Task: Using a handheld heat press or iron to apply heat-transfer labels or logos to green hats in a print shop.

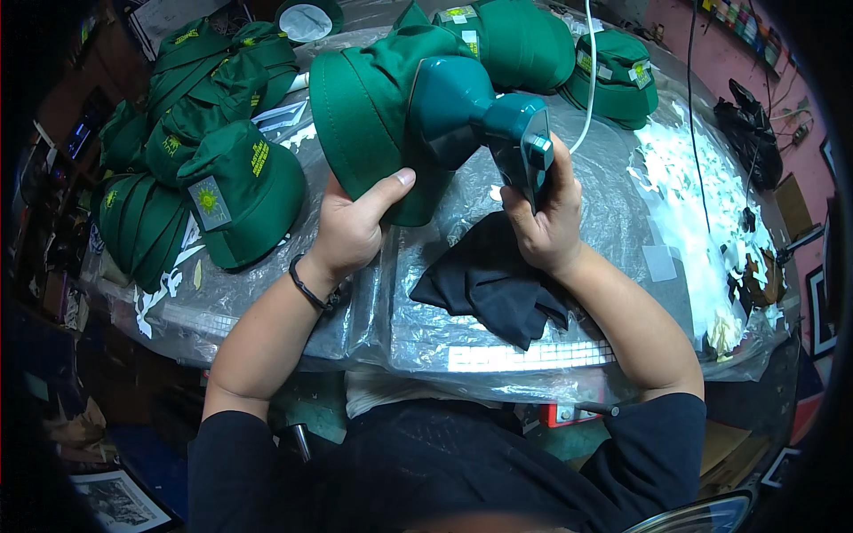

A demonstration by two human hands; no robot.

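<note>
My left hand (352, 226) grips the brim of a green fabric bucket hat (363, 113), its thumb on the outside and its fingers hidden behind. My right hand (554, 216) is closed around the handle of a teal hand-held heat press (456, 100). The tool's broad head is against or just in front of the hat's right side; the actual contact is hidden. Below the tool, a crumpled black cloth (493, 276) lies on the plastic-covered table (620, 220), partly behind my right wrist.
Green hats with yellow prints (243, 190) are heaped at left; more stacked hats (516, 43) stand at the back. A white cord (590, 73) hangs beside my right hand, and a dark cable (694, 126) farther right. White scraps (706, 213) cover the table's right side.
</note>
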